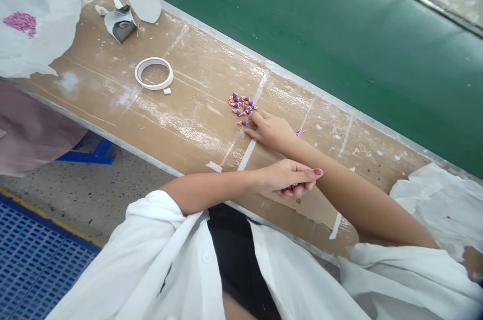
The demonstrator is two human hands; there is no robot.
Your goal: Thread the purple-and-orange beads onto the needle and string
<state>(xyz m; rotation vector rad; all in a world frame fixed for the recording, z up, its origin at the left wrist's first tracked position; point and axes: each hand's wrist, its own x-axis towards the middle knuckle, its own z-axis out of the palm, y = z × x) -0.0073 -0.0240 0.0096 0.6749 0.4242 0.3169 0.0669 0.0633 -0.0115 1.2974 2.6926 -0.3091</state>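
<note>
My left hand (292, 177) is closed, palm up, around small purple pieces (291, 186) that show between its curled fingers; how many lie inside is hidden. Its thumb, with pinkish-red on the tip, rests over them. Farther out, my right hand (269, 130) lies low over the table, its index finger and thumb apart at the edge of a loose pile of small purple-and-orange pieces (243, 103). One such piece (242, 123) sits by itself just beyond those fingertips. A few tiny pink-purple bits (300, 132) lie beyond my right wrist.
The brown-covered table (199, 83) carries a masking tape roll (154, 73), a torn grey-and-white scrap (119, 23) and white strips of tape (247, 155). White sheeting (41, 23) with pink bits covers the left end; more crumpled sheeting (441, 207) lies right. A green surface (302, 18) runs behind.
</note>
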